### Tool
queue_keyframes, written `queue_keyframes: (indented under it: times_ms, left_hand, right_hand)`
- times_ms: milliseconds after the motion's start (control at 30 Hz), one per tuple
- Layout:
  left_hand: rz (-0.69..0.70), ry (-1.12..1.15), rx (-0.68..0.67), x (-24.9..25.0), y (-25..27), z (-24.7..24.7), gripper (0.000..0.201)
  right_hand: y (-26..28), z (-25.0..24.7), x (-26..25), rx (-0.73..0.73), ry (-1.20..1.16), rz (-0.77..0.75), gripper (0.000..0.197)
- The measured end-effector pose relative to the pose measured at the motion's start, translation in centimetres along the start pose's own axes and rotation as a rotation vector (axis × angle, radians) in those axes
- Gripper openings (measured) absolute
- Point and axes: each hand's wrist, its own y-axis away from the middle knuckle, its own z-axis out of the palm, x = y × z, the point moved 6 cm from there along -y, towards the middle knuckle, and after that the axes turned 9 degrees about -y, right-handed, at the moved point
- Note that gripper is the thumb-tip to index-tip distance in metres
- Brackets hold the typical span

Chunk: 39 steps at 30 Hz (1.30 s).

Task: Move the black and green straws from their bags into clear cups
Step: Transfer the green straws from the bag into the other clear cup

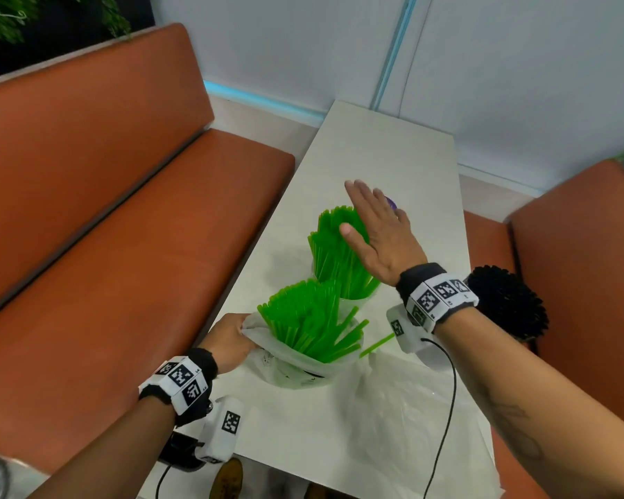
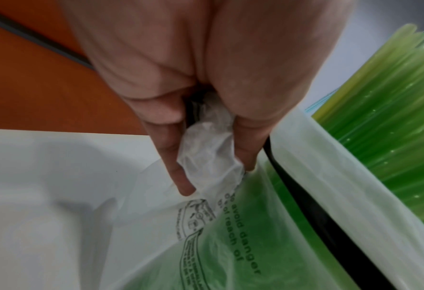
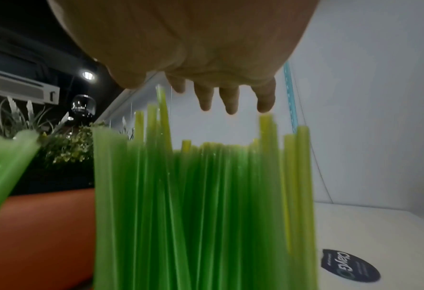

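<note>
Positions are given relative to the near cup. It stands on the table close to the left edge, filled with green straws, and the bag is draped around it. The bag's bunched rim is pinched by the left hand at the cup's left side. Just behind it stands the far cup, also full of straws. The right hand is held flat, fingers spread, above those straw tips; contact cannot be confirmed. One loose straw lies to the right. Black straws stand further right, near the right edge. Open tabletop is seen beyond the far cup.
</note>
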Motion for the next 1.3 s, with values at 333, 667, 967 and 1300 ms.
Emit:
queue_keyframes:
  times_ms: [333, 667, 967, 1300]
  left_hand:
    - [-0.013, -0.017, 0.009, -0.8, -0.2, -0.3, 0.047]
    - [0.006, -0.054, 0.001, -0.3, -0.1, -0.6, 0.054]
    - [0.07, -0.082, -0.046, 0.2, -1.1, -0.6, 0.054]
    - [0.08, -0.102, -0.182, 0.4, -2.1, 0.1, 0.039]
  right_hand:
    - [-1.9, 0.1, 1.3, 0.003, 0.064, 0.061, 0.059]
    - [1.4, -5.1, 1.1, 0.319, -0.356, 0.129, 0.05]
    - [11.4, -0.6, 2.1, 0.207, -0.838, 0.384, 0.035]
    - [12.6, 6.7, -1.6, 0.131, -0.741, 0.455, 0.04]
